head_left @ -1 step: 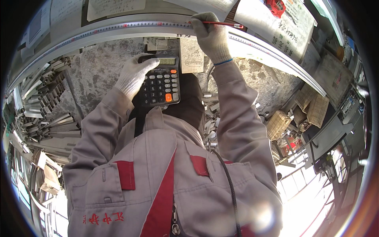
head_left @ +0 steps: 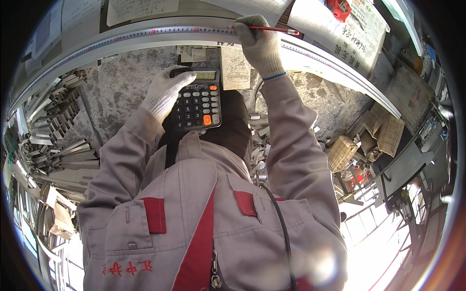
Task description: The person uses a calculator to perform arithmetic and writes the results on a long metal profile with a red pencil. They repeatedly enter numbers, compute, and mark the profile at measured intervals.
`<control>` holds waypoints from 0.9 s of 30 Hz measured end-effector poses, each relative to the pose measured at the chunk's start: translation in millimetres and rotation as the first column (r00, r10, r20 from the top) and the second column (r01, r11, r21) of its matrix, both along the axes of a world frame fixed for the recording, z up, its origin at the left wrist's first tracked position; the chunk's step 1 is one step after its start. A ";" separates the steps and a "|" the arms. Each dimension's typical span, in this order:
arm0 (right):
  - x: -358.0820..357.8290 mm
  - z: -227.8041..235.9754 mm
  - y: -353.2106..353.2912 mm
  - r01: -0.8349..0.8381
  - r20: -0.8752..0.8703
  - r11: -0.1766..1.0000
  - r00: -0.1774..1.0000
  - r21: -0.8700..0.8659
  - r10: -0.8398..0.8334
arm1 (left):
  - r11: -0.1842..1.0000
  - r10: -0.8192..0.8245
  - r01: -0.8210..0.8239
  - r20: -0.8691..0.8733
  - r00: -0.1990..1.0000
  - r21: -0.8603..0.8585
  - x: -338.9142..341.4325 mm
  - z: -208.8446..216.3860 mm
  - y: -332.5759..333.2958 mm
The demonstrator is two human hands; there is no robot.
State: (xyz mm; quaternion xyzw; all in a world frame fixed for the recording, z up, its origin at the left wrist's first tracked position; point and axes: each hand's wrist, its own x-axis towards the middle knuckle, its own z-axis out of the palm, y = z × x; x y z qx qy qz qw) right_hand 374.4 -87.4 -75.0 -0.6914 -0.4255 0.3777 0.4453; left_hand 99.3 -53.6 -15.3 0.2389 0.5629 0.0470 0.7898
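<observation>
My left hand (head_left: 167, 92), in a pale knit glove, grips a black calculator (head_left: 201, 107) by its left side, thumb on top beside the lit display. The calculator has dark and grey keys plus a few orange ones, and is held above my lap. In my gloved right hand (head_left: 261, 46) is a slim red pencil (head_left: 285, 30), pointing right. That hand rests at a long pale metal bar (head_left: 141, 42), along which a measuring tape strip (head_left: 116, 39) with red and black marks runs; the hand covers part of the strip. A handwritten paper slip (head_left: 235, 68) hangs just left of my right wrist.
Written sheets (head_left: 352, 36) lie beyond the bar, with a red tape measure case (head_left: 339, 9) on them. Stacked metal profiles (head_left: 53, 114) fill the left side. Woven baskets (head_left: 342, 153) and scraps sit on the right. A dark cord (head_left: 281, 223) hangs down my front.
</observation>
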 end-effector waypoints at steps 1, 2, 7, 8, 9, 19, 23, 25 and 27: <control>-0.6 -0.8 0.4 0.006 -0.005 1.000 1.000 0.006 -0.006 | 1.000 0.015 -0.015 0.013 1.000 -0.015 0.3 0.8 -0.4; -1.4 -1.6 0.7 0.010 -0.012 1.000 1.000 0.016 -0.010 | 1.000 0.011 -0.011 -0.004 1.000 -0.005 0.7 1.5 -1.0; 0.2 -3.1 -1.2 -0.023 0.007 1.000 1.000 -0.012 0.023 | 1.000 0.020 -0.020 -0.006 1.000 0.004 1.1 1.4 -0.3; -0.9 -4.3 -0.2 -0.006 -0.028 1.000 1.000 0.015 0.006 | 1.000 -0.002 0.002 -0.030 1.000 0.006 0.7 1.2 0.8; -2.0 -4.9 0.1 0.012 -0.068 1.000 0.998 0.026 -0.010 | 1.000 -0.024 0.024 -0.054 0.998 0.007 0.0 1.6 1.7; -13.0 -0.8 -10.4 0.135 0.041 0.988 0.989 0.080 -0.139 | 0.999 0.034 -0.034 -0.001 0.999 -0.016 3.1 11.2 6.0; -14.1 -3.0 -11.9 0.123 0.003 0.989 0.992 0.078 -0.124 | 1.000 -0.012 0.012 -0.060 0.998 -0.001 4.0 11.8 8.0; -14.1 -4.6 -11.9 0.114 0.001 0.990 0.993 0.082 -0.114 | 1.000 0.002 -0.002 -0.066 0.998 0.006 4.8 13.3 6.4; -14.2 -6.2 -11.0 0.093 0.014 0.990 0.995 0.104 -0.095 | 1.000 -0.004 0.005 -0.066 0.998 0.014 5.4 14.5 5.8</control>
